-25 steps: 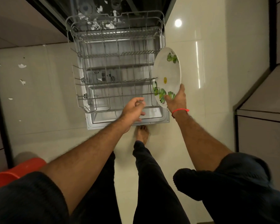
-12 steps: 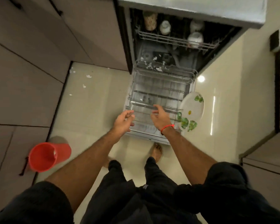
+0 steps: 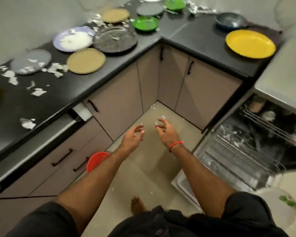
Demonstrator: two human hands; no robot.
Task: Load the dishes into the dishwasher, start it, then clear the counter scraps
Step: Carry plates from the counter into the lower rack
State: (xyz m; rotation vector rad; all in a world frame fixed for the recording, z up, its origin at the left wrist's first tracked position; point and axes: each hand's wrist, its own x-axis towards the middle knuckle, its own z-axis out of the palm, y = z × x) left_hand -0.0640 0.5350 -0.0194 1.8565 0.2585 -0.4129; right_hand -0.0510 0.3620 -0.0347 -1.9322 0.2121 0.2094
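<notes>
My left hand (image 3: 132, 137) and my right hand (image 3: 166, 132) hover empty over the floor, fingers loosely curled and apart. The dishwasher stands open at the right with its lower rack (image 3: 236, 156) pulled out. A white plate with green leaf print (image 3: 280, 204) stands at the rack's near right edge, blurred. On the black L-shaped counter (image 3: 174, 29) lie several plates: a yellow plate (image 3: 250, 43), a green plate (image 3: 145, 23), a tan plate (image 3: 85, 60), a purple-rimmed plate (image 3: 73, 39) and a dark patterned tray (image 3: 114, 39). White scraps (image 3: 38, 91) litter the counter.
A red bucket (image 3: 96, 160) sits on the floor by the left drawers. A dark bowl (image 3: 230, 20) rests near the yellow plate. Cups sit in the dishwasher's upper rack (image 3: 270, 122). Small white scraps lie on the floor (image 3: 152, 165). My bare foot (image 3: 137, 205) is below.
My right hand let go of the leaf-print plate, which now stands at the rack's edge. My view swung left and up from the dishwasher to the counter corner; both hands are empty.
</notes>
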